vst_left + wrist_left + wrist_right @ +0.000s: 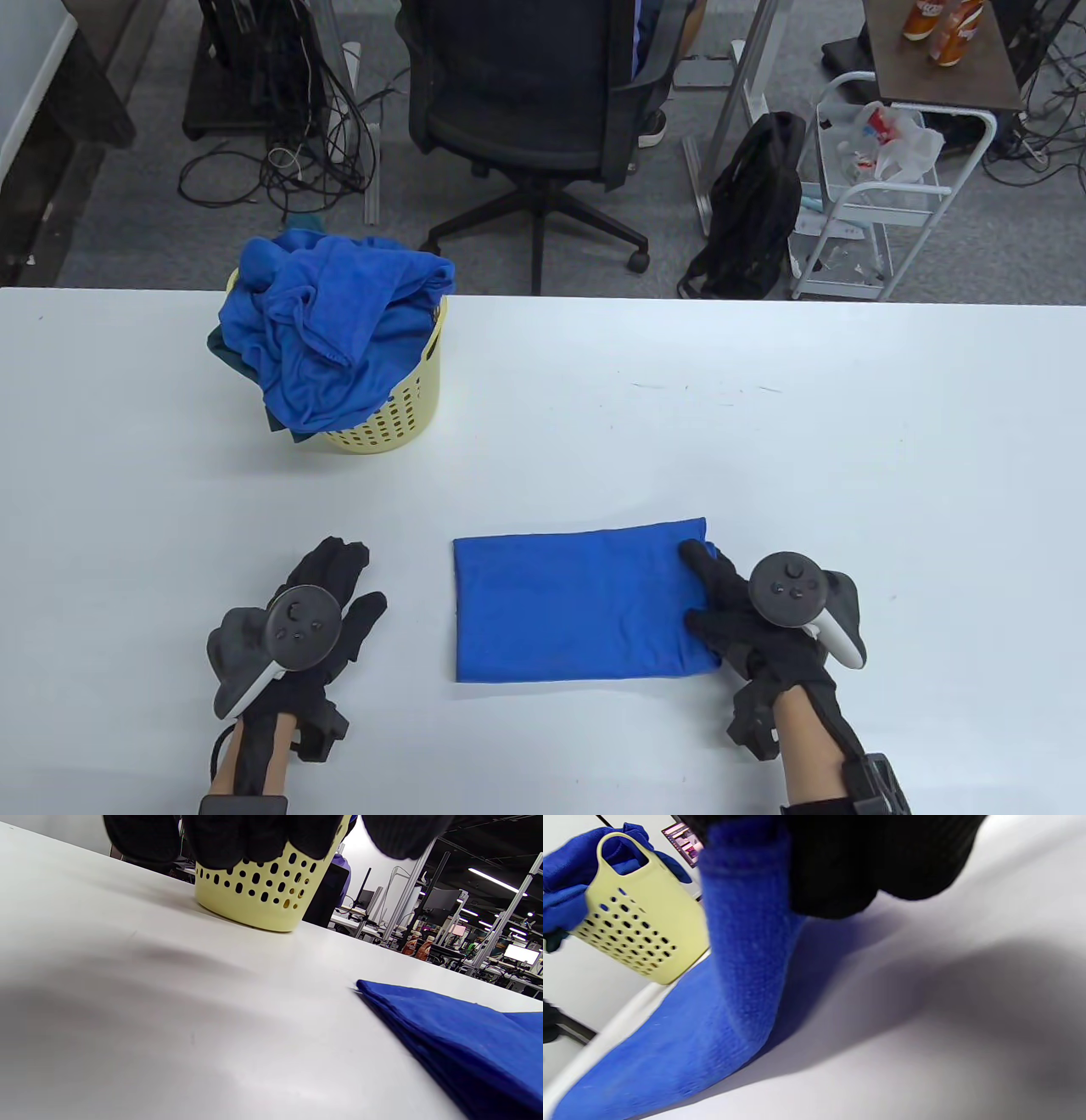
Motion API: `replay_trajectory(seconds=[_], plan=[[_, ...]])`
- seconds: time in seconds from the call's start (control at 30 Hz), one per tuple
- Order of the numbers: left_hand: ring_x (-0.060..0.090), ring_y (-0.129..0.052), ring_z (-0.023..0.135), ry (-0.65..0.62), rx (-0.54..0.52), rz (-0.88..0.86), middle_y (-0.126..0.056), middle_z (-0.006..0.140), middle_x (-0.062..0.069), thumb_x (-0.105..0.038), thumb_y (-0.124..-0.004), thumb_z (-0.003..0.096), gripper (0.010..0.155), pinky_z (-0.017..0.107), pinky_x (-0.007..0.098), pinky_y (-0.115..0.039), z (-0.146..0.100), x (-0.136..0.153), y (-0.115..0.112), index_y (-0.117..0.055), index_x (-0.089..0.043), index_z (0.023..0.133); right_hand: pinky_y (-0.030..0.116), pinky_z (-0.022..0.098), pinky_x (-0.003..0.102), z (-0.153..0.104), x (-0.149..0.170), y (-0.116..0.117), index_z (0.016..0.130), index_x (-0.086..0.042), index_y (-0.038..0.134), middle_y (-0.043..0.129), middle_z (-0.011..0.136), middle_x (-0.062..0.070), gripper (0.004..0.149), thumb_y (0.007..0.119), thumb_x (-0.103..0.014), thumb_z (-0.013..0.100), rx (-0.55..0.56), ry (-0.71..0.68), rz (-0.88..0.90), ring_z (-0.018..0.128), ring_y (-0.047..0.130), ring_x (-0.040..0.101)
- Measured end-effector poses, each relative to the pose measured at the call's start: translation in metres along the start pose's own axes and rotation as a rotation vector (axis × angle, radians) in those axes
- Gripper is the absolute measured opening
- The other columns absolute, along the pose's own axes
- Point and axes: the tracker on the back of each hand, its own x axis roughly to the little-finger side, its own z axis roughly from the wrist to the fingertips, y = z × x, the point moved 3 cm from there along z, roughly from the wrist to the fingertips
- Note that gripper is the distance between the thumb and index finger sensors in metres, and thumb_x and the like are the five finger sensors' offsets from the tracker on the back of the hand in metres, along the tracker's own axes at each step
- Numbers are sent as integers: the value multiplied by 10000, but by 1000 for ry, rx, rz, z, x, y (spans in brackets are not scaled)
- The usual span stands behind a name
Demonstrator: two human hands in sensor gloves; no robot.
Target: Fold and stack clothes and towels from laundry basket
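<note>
Table view: the right hand pinches the folded blue towel's right edge (basket well apart, heaped); the left hand rests released on the table. Left wrist view: its fingers hold nothing. Right wrist view: the lifted edge could drag the fold open.

A plain royal-blue folded towel lies on the white table. At ten o'clock from it, a pale yellow basket (dotted with dark perforations) holds blue cloth. Both gloves are black.
</note>
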Motion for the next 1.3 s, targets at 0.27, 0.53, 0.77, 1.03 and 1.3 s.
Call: replay_trajectory(seconds=[0.27, 0.53, 0.77, 1.03, 1.3], plan=[[418, -675, 1099, -12, 3, 0, -565, 1247, 158, -569, -702, 532, 746, 729, 621, -673, 0, -1, -1, -525, -239, 1178, 843, 283, 300, -26, -42, -46, 1177, -122, 428, 502, 1163, 244, 833, 925, -209, 515, 204, 274, -611, 343, 899, 114], [421, -673, 1099, -14, 5, -10, -564, 1247, 160, -566, -704, 535, 745, 729, 622, -671, 1, -1, -2, -524, -238, 1179, 844, 320, 339, 14, -145, 10, 1190, -30, 363, 402, 1173, 343, 880, 916, -192, 525, -20, 79, -635, 390, 900, 151], [424, -671, 1099, -22, 19, 0, -562, 1248, 163, -569, -703, 533, 751, 729, 624, -671, 1, -3, -3, -521, -235, 1181, 844, 330, 332, 48, -158, 89, 1187, -38, 353, 398, 1172, 336, 867, 901, -199, 534, -153, 113, -882, 400, 895, 141], [430, -668, 1099, -19, 27, 30, -559, 1249, 168, -569, -704, 531, 754, 729, 625, -669, 1, -4, -4, -520, -236, 1182, 798, 525, 508, 43, -144, 78, 1182, -195, 235, 192, 1172, 349, 749, 736, -293, 634, -352, -35, -419, 707, 877, 356], [431, -666, 1101, -7, 19, 40, -556, 1250, 172, -569, -704, 533, 754, 729, 626, -668, 1, -2, -4, -517, -236, 1183, 689, 593, 657, 17, -49, -18, 1151, 11, 513, 521, 1128, 365, 614, 750, -215, 632, 197, 181, 44, 853, 754, 525]])
